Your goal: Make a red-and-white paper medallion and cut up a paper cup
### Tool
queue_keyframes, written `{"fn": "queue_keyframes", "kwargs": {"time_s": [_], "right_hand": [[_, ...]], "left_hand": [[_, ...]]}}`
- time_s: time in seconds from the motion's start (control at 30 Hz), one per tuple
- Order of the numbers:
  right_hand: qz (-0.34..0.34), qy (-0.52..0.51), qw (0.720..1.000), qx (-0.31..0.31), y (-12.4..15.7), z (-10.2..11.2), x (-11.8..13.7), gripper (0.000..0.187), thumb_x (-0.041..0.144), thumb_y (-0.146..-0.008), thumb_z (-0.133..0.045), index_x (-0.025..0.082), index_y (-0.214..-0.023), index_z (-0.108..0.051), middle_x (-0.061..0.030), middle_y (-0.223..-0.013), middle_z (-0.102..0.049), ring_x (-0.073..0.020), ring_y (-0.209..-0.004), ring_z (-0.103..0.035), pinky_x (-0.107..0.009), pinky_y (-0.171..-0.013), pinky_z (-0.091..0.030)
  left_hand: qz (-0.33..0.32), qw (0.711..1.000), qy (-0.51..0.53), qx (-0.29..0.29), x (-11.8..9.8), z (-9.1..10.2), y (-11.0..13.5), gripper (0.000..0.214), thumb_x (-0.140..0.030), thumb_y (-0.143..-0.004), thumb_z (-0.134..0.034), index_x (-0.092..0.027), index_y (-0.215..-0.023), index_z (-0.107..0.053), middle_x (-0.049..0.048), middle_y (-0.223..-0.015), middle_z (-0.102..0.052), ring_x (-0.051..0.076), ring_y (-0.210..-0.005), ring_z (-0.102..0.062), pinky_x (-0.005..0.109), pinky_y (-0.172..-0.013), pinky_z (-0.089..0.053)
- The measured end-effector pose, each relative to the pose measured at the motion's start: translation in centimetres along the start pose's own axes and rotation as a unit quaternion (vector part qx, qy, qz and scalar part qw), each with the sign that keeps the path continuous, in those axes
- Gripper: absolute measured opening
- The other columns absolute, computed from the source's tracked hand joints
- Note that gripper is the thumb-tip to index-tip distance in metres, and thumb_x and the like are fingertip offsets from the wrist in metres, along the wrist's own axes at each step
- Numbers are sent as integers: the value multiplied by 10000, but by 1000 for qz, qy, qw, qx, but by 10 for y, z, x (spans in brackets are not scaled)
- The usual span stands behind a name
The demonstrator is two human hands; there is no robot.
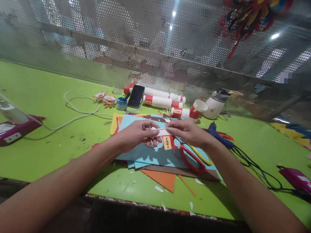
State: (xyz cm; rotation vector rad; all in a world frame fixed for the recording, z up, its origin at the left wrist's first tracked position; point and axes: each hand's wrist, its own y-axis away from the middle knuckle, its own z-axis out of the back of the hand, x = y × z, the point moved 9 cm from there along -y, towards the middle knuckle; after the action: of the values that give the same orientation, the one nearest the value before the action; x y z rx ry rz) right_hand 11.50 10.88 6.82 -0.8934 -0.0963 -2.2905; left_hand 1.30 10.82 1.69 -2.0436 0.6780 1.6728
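Observation:
Over the stacked coloured paper, my left hand (pixel 139 133) and my right hand (pixel 184 129) meet with fingers closed. Between them is a cut piece of a paper cup (pixel 169 142), white and red with a yellow label. A thin white edge or strip of it runs from one set of fingertips to the other; part is hidden by the fingers. Light blue paper (pixel 136 158) lies beneath both hands. Beside my right hand rest scissors (pixel 193 164) with one red and one yellow handle, their blades partly covered.
Behind the paper stand paper cups (pixel 198 109), some stacked lying down, a phone (pixel 136 96), a blue jar (pixel 121 103) and a kettle-like jug (pixel 216 104). A blue glue gun (pixel 220 136) with black cord lies right. Purple power strips (pixel 10 130) sit at both sides. Paper scraps litter the green table (pixel 104 180).

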Motion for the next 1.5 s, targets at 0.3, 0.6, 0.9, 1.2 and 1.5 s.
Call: {"fn": "queue_keyframes", "kwargs": {"time_s": [0.3,0.6,0.9,1.2,1.5], "right_hand": [[-151,274,947,-71,61,31,-52,403,426,-847,-503,141,-1096,-642,-135,-991,-627,-259,-911,-583,-352,-781,-438],[-283,289,912,67,87,1,-102,712,261,-711,-576,254,-1393,-375,-99,-1004,-601,-245,-838,-585,-273,-644,-380],[-343,275,898,3,83,22,-122,434,265,-747,-523,187,-1163,-621,-95,-813,-670,-251,-750,-610,-280,-589,-379],[-172,-31,975,-135,103,19,-16,355,388,-807,-582,205,-1111,-572,-59,-861,-668,-235,-784,-639,-317,-716,-502],[-198,-155,966,-59,83,-28,24,324,542,-830,-534,221,-797,-565,-20,-682,-604,-163,-597,-586,-252,-553,-479]], "left_hand": [[-53,997,27,-56,-7,22,-3,182,-279,-786,-663,-139,-839,-560,49,-737,-666,97,-612,-595,185,-505,-356],[-66,993,29,-90,-10,31,-4,173,-278,-800,-645,-142,-846,-549,40,-720,-667,88,-584,-578,182,-493,-358],[-107,982,12,-156,-17,45,-2,164,-223,-782,-657,-125,-898,-595,43,-754,-680,95,-614,-607,184,-508,-398],[-165,958,84,-220,-26,52,4,226,-226,-758,-676,-122,-914,-549,83,-754,-710,110,-603,-621,185,-501,-409],[-231,939,80,-243,-38,53,10,222,-255,-753,-681,-135,-868,-534,29,-660,-675,80,-520,-569,197,-512,-415]]}}
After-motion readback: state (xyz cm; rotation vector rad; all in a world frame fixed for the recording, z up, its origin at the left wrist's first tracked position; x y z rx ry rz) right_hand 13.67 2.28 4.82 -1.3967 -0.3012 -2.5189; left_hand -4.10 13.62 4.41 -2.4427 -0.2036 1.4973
